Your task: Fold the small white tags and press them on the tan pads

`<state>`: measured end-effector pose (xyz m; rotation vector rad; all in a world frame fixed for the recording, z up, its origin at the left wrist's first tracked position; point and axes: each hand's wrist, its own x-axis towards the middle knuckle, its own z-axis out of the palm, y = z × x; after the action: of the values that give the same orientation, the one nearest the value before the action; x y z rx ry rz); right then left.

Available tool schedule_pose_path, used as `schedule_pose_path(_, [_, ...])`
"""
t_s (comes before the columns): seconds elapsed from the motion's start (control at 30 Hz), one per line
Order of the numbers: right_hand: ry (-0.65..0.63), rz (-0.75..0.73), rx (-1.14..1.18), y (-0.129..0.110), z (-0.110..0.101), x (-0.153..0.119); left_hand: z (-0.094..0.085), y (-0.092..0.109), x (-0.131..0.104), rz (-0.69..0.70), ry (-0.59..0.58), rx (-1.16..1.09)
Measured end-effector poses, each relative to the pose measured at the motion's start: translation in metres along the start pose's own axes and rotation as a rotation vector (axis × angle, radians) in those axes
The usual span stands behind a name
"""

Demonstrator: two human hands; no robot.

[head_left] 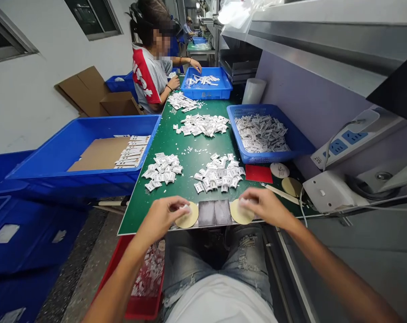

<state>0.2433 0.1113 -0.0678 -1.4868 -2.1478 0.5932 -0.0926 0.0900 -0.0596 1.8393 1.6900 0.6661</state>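
Observation:
My left hand [163,214] pinches a small white plastic piece [184,208] over a round yellowish pad [191,217] at the table's near edge. In the fingers of my right hand [266,204] is another small white piece, blurred and partly hidden, above a second round yellowish pad [240,216]. Both pieces look as if they touch the pads, but I cannot tell for sure. Two dark grey rectangular pads [215,212] lie side by side between the discs. Just beyond my hands are a left pile of white plastic pieces [163,170] and a right pile [219,172].
A blue basket [272,157] of white pieces stands right, near a red square [258,173] and a power strip [348,137]. Left is a large blue bin [72,179]; below, a red bin [146,307]. A co-worker [153,67] works at a blue tray [206,93] on the green table [190,148].

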Motion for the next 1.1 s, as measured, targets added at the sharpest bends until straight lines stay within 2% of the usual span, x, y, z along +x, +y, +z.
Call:
schedule_pose_path(0.03, [-0.008, -0.004, -0.014, -0.001, 0.0, 0.0, 0.002, 0.001, -0.001, 0.0, 0.021, 0.014])
schedule_pose_path(0.13, [0.087, 0.018, -0.05, -0.003, -0.001, -0.003, 0.008, 0.002, -0.008, 0.015, 0.09, 0.036])
schedule_pose_path(0.2, [0.037, 0.0, -0.027, -0.001, -0.001, -0.006, 0.01, 0.002, -0.012, 0.029, 0.045, 0.039])
schedule_pose_path(0.23, [0.016, -0.003, -0.028, 0.001, -0.001, -0.008, 0.01, 0.002, -0.014, 0.026, 0.071, 0.067])
schedule_pose_path(0.27, [0.038, 0.007, -0.042, 0.003, 0.0, -0.009, 0.01, 0.002, -0.014, 0.016, 0.147, 0.107])
schedule_pose_path(0.33, [0.187, 0.064, -0.048, 0.006, 0.002, -0.008, 0.011, 0.005, -0.009, 0.006, 0.285, 0.117])
schedule_pose_path(0.4, [0.245, 0.072, 0.042, 0.004, 0.005, -0.001, 0.016, 0.011, 0.004, 0.042, 0.204, -0.002])
schedule_pose_path(0.47, [0.203, 0.012, 0.152, -0.004, 0.009, 0.013, 0.028, 0.021, 0.025, 0.099, 0.063, -0.114])
schedule_pose_path(0.5, [0.182, -0.032, 0.188, -0.009, 0.011, 0.022, 0.035, 0.027, 0.037, 0.123, 0.034, -0.132])
schedule_pose_path(0.6, [0.164, -0.174, 0.207, -0.022, 0.02, 0.052, 0.053, 0.039, 0.068, 0.152, 0.08, -0.115])
schedule_pose_path(0.67, [0.197, -0.225, 0.13, -0.024, 0.027, 0.069, 0.057, 0.04, 0.079, 0.161, 0.132, -0.095])
schedule_pose_path(0.73, [0.27, -0.226, -0.001, -0.022, 0.033, 0.08, 0.05, 0.033, 0.08, 0.146, 0.203, -0.063])
schedule_pose_path(0.83, [0.324, -0.233, -0.13, -0.022, 0.04, 0.087, 0.03, 0.011, 0.072, 0.052, 0.339, 0.011])
schedule_pose_path(0.97, [0.208, -0.306, -0.184, -0.05, 0.052, 0.101, 0.014, -0.015, 0.067, -0.069, 0.436, 0.076])
schedule_pose_path(1.1, [0.06, -0.359, -0.233, -0.094, 0.079, 0.131, 0.007, -0.021, 0.07, -0.102, 0.466, 0.012])
